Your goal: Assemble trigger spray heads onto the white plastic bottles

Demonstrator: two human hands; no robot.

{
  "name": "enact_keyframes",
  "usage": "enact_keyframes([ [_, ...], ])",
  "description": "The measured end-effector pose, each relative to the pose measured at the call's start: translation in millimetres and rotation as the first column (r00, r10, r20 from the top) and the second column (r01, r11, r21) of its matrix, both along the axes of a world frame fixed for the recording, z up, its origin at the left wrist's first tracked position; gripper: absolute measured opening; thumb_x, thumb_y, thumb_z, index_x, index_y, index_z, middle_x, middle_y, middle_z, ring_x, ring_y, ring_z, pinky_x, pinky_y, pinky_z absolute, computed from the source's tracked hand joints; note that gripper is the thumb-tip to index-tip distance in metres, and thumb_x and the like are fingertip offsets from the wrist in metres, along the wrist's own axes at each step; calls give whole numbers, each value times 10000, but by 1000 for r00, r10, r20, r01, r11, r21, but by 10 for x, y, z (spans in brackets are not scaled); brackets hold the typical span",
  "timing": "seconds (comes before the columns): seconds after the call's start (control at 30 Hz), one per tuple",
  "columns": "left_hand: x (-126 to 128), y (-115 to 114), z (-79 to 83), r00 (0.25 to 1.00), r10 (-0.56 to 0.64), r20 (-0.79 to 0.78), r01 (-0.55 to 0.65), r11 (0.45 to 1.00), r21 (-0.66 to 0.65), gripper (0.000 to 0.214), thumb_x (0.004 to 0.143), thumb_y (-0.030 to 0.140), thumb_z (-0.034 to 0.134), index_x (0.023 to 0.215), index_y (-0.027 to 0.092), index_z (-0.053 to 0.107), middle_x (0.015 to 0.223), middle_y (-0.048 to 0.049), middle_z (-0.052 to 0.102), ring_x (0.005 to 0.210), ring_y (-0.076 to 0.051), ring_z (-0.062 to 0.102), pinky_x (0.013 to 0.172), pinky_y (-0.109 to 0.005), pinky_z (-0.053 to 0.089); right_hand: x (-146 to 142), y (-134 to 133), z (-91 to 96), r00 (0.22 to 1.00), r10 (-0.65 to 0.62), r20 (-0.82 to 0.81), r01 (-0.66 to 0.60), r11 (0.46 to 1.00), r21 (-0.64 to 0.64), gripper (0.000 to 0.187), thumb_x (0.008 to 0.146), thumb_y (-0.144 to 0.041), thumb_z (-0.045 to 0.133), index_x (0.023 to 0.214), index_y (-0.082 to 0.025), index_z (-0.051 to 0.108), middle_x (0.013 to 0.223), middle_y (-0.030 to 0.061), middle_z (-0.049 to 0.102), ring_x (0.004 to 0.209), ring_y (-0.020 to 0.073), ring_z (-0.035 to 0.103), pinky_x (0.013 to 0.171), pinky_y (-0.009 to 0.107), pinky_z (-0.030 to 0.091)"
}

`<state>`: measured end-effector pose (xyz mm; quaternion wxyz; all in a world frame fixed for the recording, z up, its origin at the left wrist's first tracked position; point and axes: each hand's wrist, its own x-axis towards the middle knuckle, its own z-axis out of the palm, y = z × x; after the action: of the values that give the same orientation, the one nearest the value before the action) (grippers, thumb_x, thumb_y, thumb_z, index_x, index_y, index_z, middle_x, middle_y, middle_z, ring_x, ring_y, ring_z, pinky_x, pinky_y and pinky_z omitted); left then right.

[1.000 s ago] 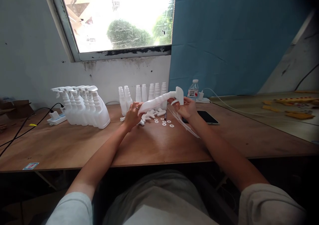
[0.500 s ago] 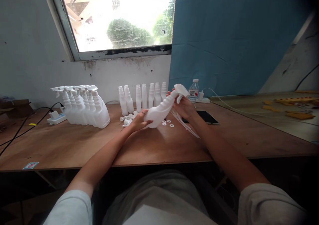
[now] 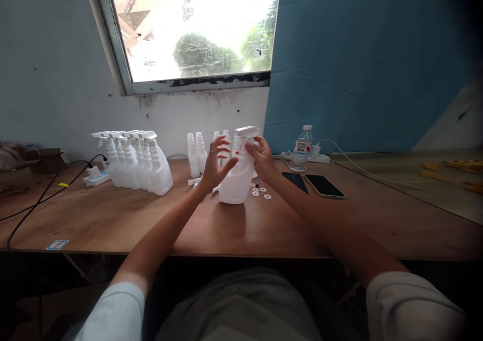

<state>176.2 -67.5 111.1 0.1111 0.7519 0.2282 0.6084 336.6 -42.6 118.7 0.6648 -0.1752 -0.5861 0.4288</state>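
Observation:
A white spray bottle (image 3: pixel 236 182) with its trigger head on is upright over the middle of the table. My right hand (image 3: pixel 263 161) grips it around the neck, just below the head. Beside its left side, my left hand (image 3: pixel 217 166) is open, fingers spread and apart from the neck. White ring washers (image 3: pixel 263 189) lie on the wood to the right of the bottle. Several bottles without heads (image 3: pixel 193 155) stand behind, partly hidden by my hands. Loose white parts (image 3: pixel 194 181) lie near my left wrist, mostly covered.
At the left stands a row of spray bottles (image 3: pixel 161 172) with heads, beside a power strip (image 3: pixel 95 177) and black cables. To the right are a water bottle (image 3: pixel 301 150), a phone (image 3: pixel 324 185) and a dark flat device (image 3: pixel 295 181). The wooden table (image 3: pixel 124 225) ends at its front edge.
The spray bottle has gone from tilted to upright. My left hand has let go of its body and opened; my right hand has shifted from the trigger head to the neck.

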Motion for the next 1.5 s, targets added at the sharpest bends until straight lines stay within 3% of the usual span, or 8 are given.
enact_keyframes([
  [0.17, -58, 115, 652, 983, 148, -107, -152, 988, -21, 323, 821, 445, 630, 1018, 190, 636, 975, -59, 667, 848, -160, 629, 685, -241, 497, -240, -20, 34, 986, 76, 150, -88, 993, 73, 418, 735, -500, 726, 983, -224, 534, 865, 14, 667, 725, 151, 641, 647, 271, 539],
  [0.3, -177, 274, 893, 976, 34, -216, -57, 993, -101, 283, 749, 411, 704, 834, 143, 672, 847, -56, 688, 721, -135, 617, 667, -249, 498, -267, 8, 3, 978, 99, 185, -118, 989, 92, 381, 778, -498, 668, 1026, -220, 586, 967, 37, 679, 772, 169, 650, 650, 280, 547],
  [0.57, -182, 242, 862, 981, -121, -154, 91, 978, -189, 320, 722, 420, 729, 782, 129, 610, 969, -90, 691, 782, -146, 625, 667, -255, 515, -164, -27, 9, 957, 216, 194, -220, 975, 0, 433, 765, -492, 656, 1100, -220, 615, 921, 39, 717, 791, 219, 686, 684, 339, 566],
  [0.73, -181, 260, 856, 977, -147, -156, 116, 975, -191, 322, 726, 418, 729, 764, 137, 578, 1011, -89, 690, 754, -132, 625, 683, -260, 518, -188, -37, 7, 945, 303, 122, -299, 953, -50, 403, 751, -511, 682, 948, -173, 588, 870, 68, 701, 726, 193, 668, 665, 338, 565],
  [0.93, -195, 256, 853, 975, -155, -158, 125, 975, -184, 335, 721, 421, 733, 735, 142, 547, 1000, -92, 689, 865, -164, 631, 781, -295, 525, -340, -41, -41, 986, 163, 36, -162, 986, -38, 451, 693, -489, 752, 907, -232, 450, 712, -33, 628, 621, 139, 618, 578, 282, 535],
  [1.2, -192, 224, 851, 971, -140, -195, 110, 981, -157, 312, 741, 387, 727, 724, 151, 524, 972, -82, 675, 926, -184, 628, 831, -326, 521, -391, -122, -18, 995, -21, 101, 19, 1000, 16, 455, 714, -569, 710, 898, -225, 475, 646, -35, 587, 550, 124, 568, 505, 249, 491],
  [1.3, -200, 223, 849, 971, -127, -203, 97, 984, -152, 309, 751, 391, 720, 719, 154, 524, 962, -80, 677, 925, -188, 627, 839, -343, 523, -402, -138, -27, 994, 35, 108, -39, 999, 29, 452, 762, -636, 617, 910, -231, 481, 677, -26, 596, 563, 130, 581, 525, 269, 504],
  [1.5, -175, 195, 861, 968, -133, -212, 103, 983, -151, 333, 748, 415, 720, 716, 152, 518, 955, -75, 672, 918, -184, 628, 844, -344, 525, -407, -166, -36, 986, -125, 110, 119, 991, 59, 443, 721, -576, 699, 884, -224, 484, 633, -38, 576, 528, 119, 562, 504, 255, 483],
])
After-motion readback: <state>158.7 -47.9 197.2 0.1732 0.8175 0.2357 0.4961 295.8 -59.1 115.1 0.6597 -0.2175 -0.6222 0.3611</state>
